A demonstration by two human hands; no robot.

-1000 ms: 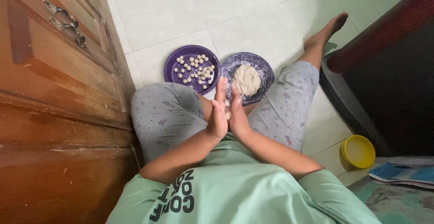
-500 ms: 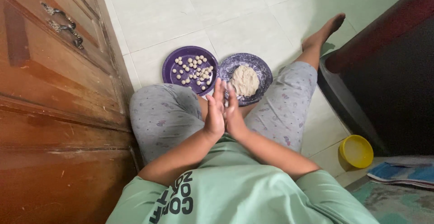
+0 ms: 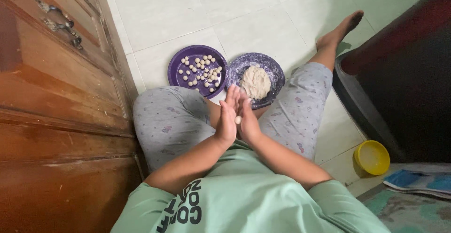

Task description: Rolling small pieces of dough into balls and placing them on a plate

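floor [image 3: 263, 21]: pale tile, person sits on it, legs apart, plates between the knees at frame centre.
cabinet [image 3: 56, 97]: wood, fills the left side of frame, metal handles upper left.
dough plate [image 3: 277, 71]: purple, centre, just right of the ball plate, rims touching or nearly so. Floury.
ball plate [image 3: 176, 71]: purple, centre-left, holds the finished pieces.
bowl [image 3: 372, 157]: yellow, lower right, well apart from the work.
dough [image 3: 255, 81]: one pale lump, covers much of its plate's middle. By my read, plenty is still left to portion.
left hand [image 3: 226, 118]: palm flat, fingers straight, pressed toward the right.
right hand [image 3: 247, 120]: same pose, mirrored. Hands together below the plates, clamping one piece between the palms.
balls [image 3: 202, 69]: a couple dozen small pale ones, scattered loose on their plate. Done share, judged: well started, far from finished.
ball [image 3: 238, 120]: small, round, shows in the gap between the palms, not yet on the plate.
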